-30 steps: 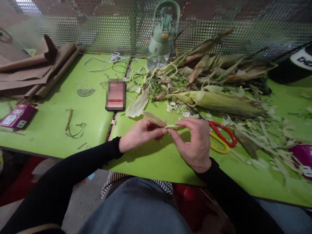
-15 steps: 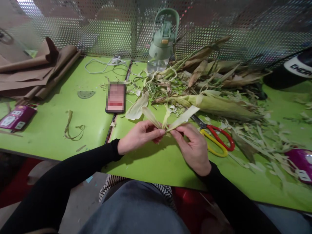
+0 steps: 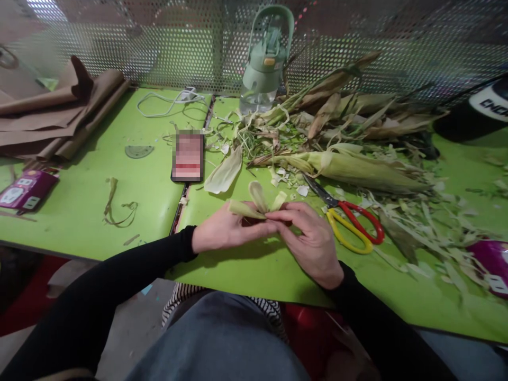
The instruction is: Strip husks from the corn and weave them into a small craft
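Pale corn husk strips [image 3: 257, 198] fan upward between my two hands, just above the green table. My left hand [image 3: 228, 228] pinches their base between thumb and fingers. From the other side, my right hand [image 3: 309, 235] grips the same base with its fingertips. Where the strips join is partly covered by my fingers. Beyond my hands lies a loose cream husk piece [image 3: 224, 172]. Scissors [image 3: 343, 211] with one red and one yellow handle rest partly open close to my right hand.
A husk-covered corn ear [image 3: 361, 172] and heaped dry husks [image 3: 337, 114] spread behind and right, with shreds around. A green-lidded bottle [image 3: 262, 69] stands at the back. Left are a phone [image 3: 188, 156], a protractor [image 3: 138, 151], a white cable [image 3: 162, 106] and brown paper [image 3: 59, 116].
The husk strips have turned and now stand closer together, more upright and leftward. My right fingers have moved in to meet my left thumb at the base.
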{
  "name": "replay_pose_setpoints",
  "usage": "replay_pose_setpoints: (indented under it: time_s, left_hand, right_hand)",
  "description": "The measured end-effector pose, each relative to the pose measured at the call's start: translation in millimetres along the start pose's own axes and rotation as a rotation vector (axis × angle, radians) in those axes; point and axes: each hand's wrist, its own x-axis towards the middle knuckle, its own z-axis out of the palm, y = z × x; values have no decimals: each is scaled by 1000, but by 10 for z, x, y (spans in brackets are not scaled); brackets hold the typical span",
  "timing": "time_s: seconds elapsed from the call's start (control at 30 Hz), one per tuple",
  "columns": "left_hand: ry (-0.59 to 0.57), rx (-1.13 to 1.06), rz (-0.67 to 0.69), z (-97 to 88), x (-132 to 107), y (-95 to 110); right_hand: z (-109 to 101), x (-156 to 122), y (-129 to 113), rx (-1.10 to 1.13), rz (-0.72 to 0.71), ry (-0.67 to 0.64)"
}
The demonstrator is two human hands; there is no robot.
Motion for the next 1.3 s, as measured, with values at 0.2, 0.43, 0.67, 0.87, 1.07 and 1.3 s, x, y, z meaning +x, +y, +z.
replay_pose_setpoints:
  time_s: [0.2, 0.43, 0.67, 0.87, 1.07, 1.3]
  left_hand:
    - [-20, 177, 5, 21, -8, -8]
    - [-80, 361, -9, 77, -5, -63]
    - [-127, 443, 48, 166, -30, -100]
    - [-149, -209, -251, 93, -2, -23]
    - [-128, -638, -449, 65, -4, 1]
    - [-115, -793, -623, 33, -3, 5]
  right_hand:
    - [0, 27, -32, 1, 92, -50]
    - [5, -20, -17, -312, -187, 111]
    - [32, -33, -110, -60, -141, -88]
    - [-69, 39, -87, 202, 132, -127]
    - [-105, 29, -86, -34, -36, -165]
    - [-186, 96, -67, -49, -181, -256]
